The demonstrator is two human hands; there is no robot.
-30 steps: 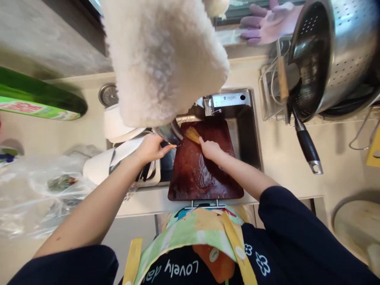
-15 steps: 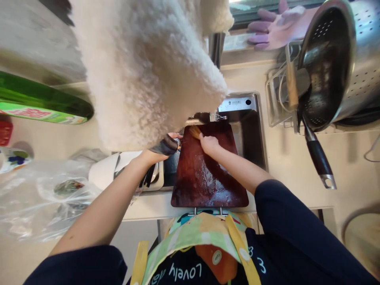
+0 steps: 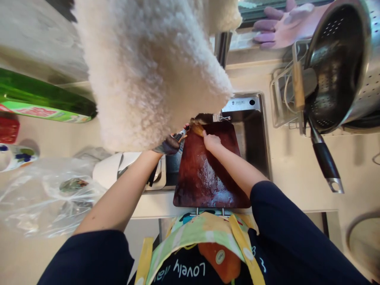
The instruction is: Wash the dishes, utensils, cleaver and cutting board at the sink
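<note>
The right hand (image 3: 211, 141) lies on the cutting board (image 3: 204, 172), its fingers closed on a straw brush (image 3: 197, 128), whose bristles press against the board's far edge. The left hand (image 3: 168, 145) is just beside the board's far corner, partly covered by a dark object (image 3: 168, 145) with a small metal tip; the blur hides what it is, and I cannot tell whether the hand is closed on it.

The wet, reddish-brown board rests across a steel sink (image 3: 251, 134), its near edge on the counter (image 3: 154, 206). A printed apron (image 3: 204, 241) hangs just below that edge. Left of the sink sit white dishes (image 3: 108, 172) and a plastic bag (image 3: 44, 194). To the right, a colander (image 3: 338, 67) and a black-handled pan (image 3: 325, 164) stand in a wire rack (image 3: 282, 101). Beyond them lie purple gloves (image 3: 282, 27). A fleecy white cloth (image 3: 142, 71) hangs close before the camera, covering the faucet.
</note>
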